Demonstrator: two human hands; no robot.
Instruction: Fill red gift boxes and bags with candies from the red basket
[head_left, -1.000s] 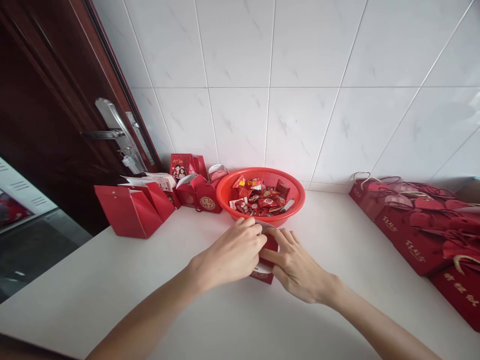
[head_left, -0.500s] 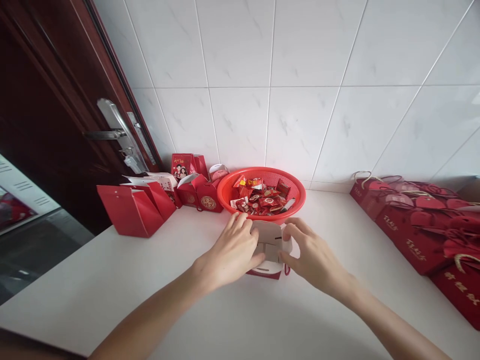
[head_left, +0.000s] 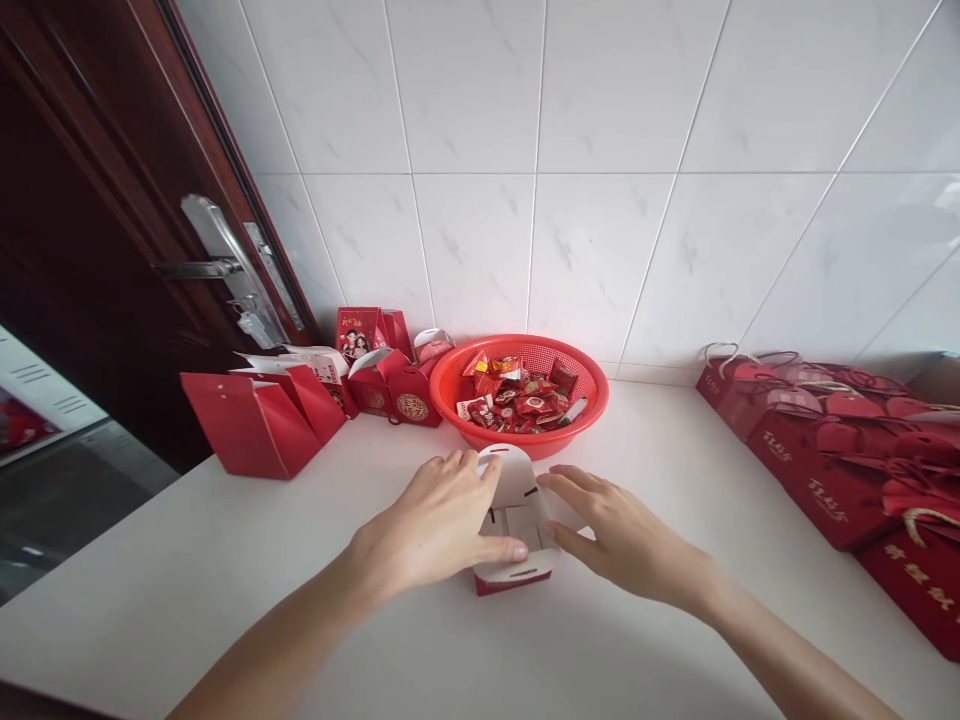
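Observation:
A small red candy box (head_left: 513,587) with a white inside stands on the white table, its top open and its flaps spread. My left hand (head_left: 431,520) holds it from the left, thumb over the front flap and fingers at the back left. My right hand (head_left: 611,525) is at the box's right side, thumb and fingers apart, with nothing in its grasp. Just behind the box is a red plastic basket (head_left: 444,385) with wrapped candies (head_left: 534,404) in it. The right side of the box is partly hidden by my right fingers.
Several red paper boxes (head_left: 259,425) stand at the back left, beside a dark door with a metal handle (head_left: 199,269). Rows of red boxes with cord handles (head_left: 825,480) line the right side. A tiled wall (head_left: 600,260) rises behind the table.
The box has come nearer to me and a little left, away from the basket. My right fingers have opened from their hold on its right flap.

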